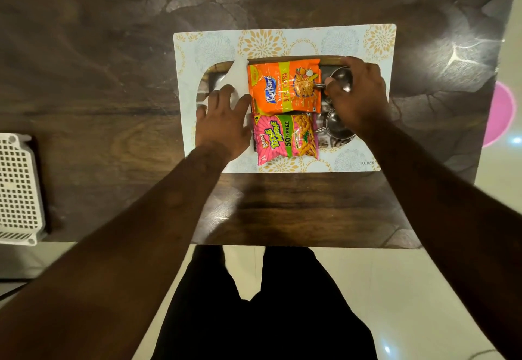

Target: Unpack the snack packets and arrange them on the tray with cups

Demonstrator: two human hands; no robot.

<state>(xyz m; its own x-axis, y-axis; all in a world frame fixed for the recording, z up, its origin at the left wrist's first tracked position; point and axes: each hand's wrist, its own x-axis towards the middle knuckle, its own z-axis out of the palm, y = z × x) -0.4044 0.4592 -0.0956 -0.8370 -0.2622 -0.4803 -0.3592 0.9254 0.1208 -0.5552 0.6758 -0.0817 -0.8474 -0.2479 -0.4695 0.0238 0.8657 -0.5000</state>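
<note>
Two packets [285,86] crowd your tray [330,60]. Right hand [358,96] grips the far cup [341,77], half hiding it; left hand [223,122] lies spread-fingered on paper [236,77]

The orange packet [282,88], just left of where the right hand [358,96] grips the steel cup [340,77], reads "Kurkure", with "EXTRA" on its green band. The pink packet [285,139], nearer the person than that grip, reads "Bingo!", "Tedhe Medhe" and "50% FREE". The placemat [310,40] reads "KUBER" at its corner, nearer still.
</note>
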